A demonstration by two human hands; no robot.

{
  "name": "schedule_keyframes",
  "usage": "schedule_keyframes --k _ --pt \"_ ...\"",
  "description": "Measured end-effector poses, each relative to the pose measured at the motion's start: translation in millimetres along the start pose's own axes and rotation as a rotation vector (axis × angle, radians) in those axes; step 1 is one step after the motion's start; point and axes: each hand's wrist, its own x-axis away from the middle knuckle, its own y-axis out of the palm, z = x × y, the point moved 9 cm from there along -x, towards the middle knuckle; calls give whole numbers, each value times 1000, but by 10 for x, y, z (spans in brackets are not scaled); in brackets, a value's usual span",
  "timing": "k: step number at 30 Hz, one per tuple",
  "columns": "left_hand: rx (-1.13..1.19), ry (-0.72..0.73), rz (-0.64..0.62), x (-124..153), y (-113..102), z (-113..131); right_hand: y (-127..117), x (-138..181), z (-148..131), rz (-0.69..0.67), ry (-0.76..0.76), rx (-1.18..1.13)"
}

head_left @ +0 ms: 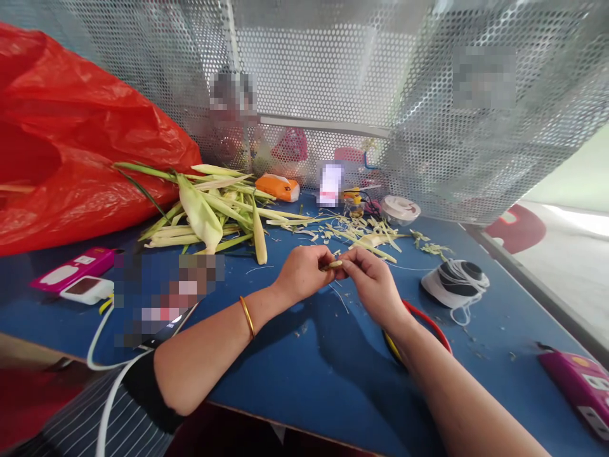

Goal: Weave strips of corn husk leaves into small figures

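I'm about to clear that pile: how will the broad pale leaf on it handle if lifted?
The broad pale leaf is probably light and bendable, since it looks thin and sheet-like. It seems unlikely to roll far, being long and tapered. Neighbouring strips may drag along, as they lie crossed and crowded against it.

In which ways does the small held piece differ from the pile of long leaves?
The small piece is tiny; the leaf pile is far larger. The left hand and right hand hold the small piece, while the leaf pile lies on the table. Both look pale yellow-green.
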Motion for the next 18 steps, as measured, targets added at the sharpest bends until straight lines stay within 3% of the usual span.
schedule_keyframes --k 4,12,15,18 --pt "-270 65 -19 45 5 108 -54 -49 136 3 74 3" --pt "-950 347 -113 442 214 506 49 -34 266 -187 151 73" --pt "-1017 347 -173 651 336 491 194 21 270 -313 129 141" --pt "-1009 258 -233 817 427 398 346 96 274 -433 86 254"
